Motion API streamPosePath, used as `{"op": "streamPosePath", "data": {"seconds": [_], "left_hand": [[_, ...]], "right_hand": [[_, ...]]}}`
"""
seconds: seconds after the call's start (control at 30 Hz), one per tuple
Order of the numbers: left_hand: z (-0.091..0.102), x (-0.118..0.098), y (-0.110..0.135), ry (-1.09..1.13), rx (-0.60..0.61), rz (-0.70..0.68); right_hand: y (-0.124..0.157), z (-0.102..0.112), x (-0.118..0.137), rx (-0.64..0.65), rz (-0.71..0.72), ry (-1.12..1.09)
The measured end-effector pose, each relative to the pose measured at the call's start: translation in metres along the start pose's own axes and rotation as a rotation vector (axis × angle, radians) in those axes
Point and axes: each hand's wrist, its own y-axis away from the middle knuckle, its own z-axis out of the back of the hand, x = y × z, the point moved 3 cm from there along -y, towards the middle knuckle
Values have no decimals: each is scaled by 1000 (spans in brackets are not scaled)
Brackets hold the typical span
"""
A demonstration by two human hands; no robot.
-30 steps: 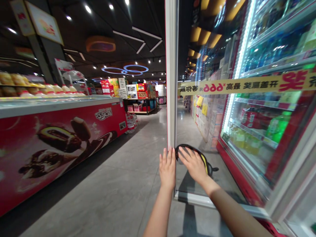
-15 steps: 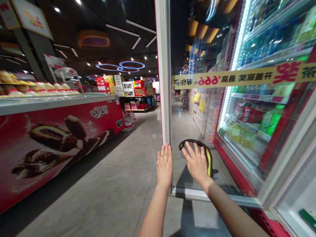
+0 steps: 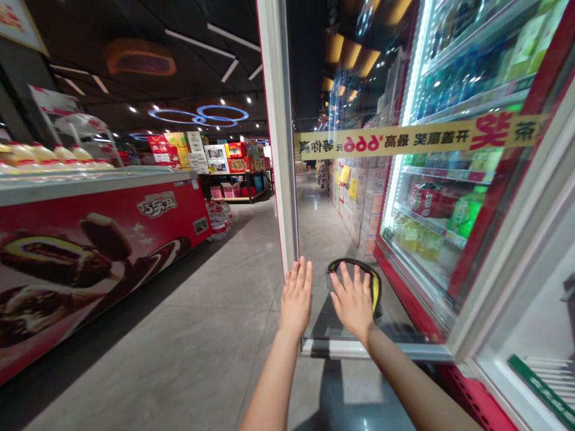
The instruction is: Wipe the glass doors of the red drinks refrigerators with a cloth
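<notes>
A glass cooler door [image 3: 332, 197] with a white frame stands ajar in front of me. My left hand [image 3: 296, 299] lies flat against or just in front of the frame's free edge, low down, fingers stretched upward. To its right, my right hand [image 3: 353, 302] is spread over the lower part of the pane, holding nothing. Whether the palms touch the door cannot be made out for certain. Around the right fingers, a curved black and yellow band [image 3: 376, 293] shows in or through the glass. A yellow printed strip [image 3: 417, 134] crosses the pane higher up.
Through the glass, a lit drinks cooler [image 3: 442, 191] holds bottles on shelves. A red chest freezer [image 3: 103, 221] stands at left, with white bottles [image 3: 58, 152] on top. Stacked boxes [image 3: 233, 164] are farther back. Grey floor [image 3: 188, 335] runs between.
The view has turned to the right, so the freezer and door frame sit farther left. My right hand has shifted slightly left and its fingers point more upward. Both hands stay spread at the door.
</notes>
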Motion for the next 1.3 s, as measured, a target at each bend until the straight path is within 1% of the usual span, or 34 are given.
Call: {"op": "streamPosePath", "data": {"seconds": [0.07, 0.13, 0.17, 0.23, 0.3, 0.33, 0.37, 0.43, 0.5, 0.53, 0.57, 0.63, 0.67, 0.73, 0.77, 0.8, 0.87, 0.93, 0.97, 1.0, 1.03, 1.1, 1.17, 1.2, 1.23, 1.3], "left_hand": [[1, -1, -2, 15, 21, 14], [3, -2, -4, 22, 37, 10], [3, -2, -5, 23, 45, 6], [2, 0, -7, 26, 62, 6], [1, 1, -9, 28, 74, 11], [0, 1, -9, 29, 76, 14], [-1, 0, -10, 29, 72, 17], [-3, -5, -11, 30, 47, 28], [-6, -13, -12, 39, -3, 55], [-8, -17, -13, 51, -28, 66], [-11, -21, -13, 67, -47, 73], [-17, -27, -15, 107, -62, 70], [-20, -30, -15, 127, -59, 63], [-26, -32, -16, 153, -54, 55], [-29, -32, -15, 159, -58, 54], [-30, -32, -15, 161, -66, 53], [-33, -32, -15, 153, -90, 53], [-33, -32, -15, 145, -114, 50], [-32, -32, -15, 148, -124, 45], [-32, -32, -16, 154, -132, 38], [-31, -32, -17, 162, -137, 30], [-29, -32, -19, 168, -141, 17], [-28, -32, -21, 162, -137, 12], [-28, -32, -22, 158, -134, 14], [-28, -31, -23, 158, -131, 16], [-29, -31, -25, 165, -124, 23]], "right_hand": [[-1, 0, -1, 43, 89, -5], [-9, 2, -12, 53, 126, -10], [-12, 4, -22, 38, 96, -9], [-9, 3, -45, -33, -61, -1], [7, -3, -65, -106, -228, 12], [16, -8, -69, -118, -260, 15], [24, -11, -71, -110, -249, 17], [28, -15, -67, -54, -135, 21], [17, -9, -65, 1, -10, 23], [9, -4, -68, 10, 21, 21], [0, 3, -74, 0, 23, 16], [-11, 13, -93, -67, -65, -6], [-9, 16, -103, -115, -136, -22], [5, 15, -117, -194, -253, -54], [16, 12, -119, -211, -275, -65], [26, 8, -118, -208, -264, -72], [38, 2, -109, -145, -157, -67], [34, 1, -102, -58, -25, -53], [28, 3, -102, -29, 15, -51], [21, 5, -106, -21, 25, -52], [15, 8, -113, -37, 0, -57], [13, 10, -130, -123, -117, -78], [26, 6, -141, -224, -248, -97], [35, 3, -143, -254, -286, -99], [44, 0, -142, -257, -292, -94], [53, -5, -137, -192, -215, -65]]}}
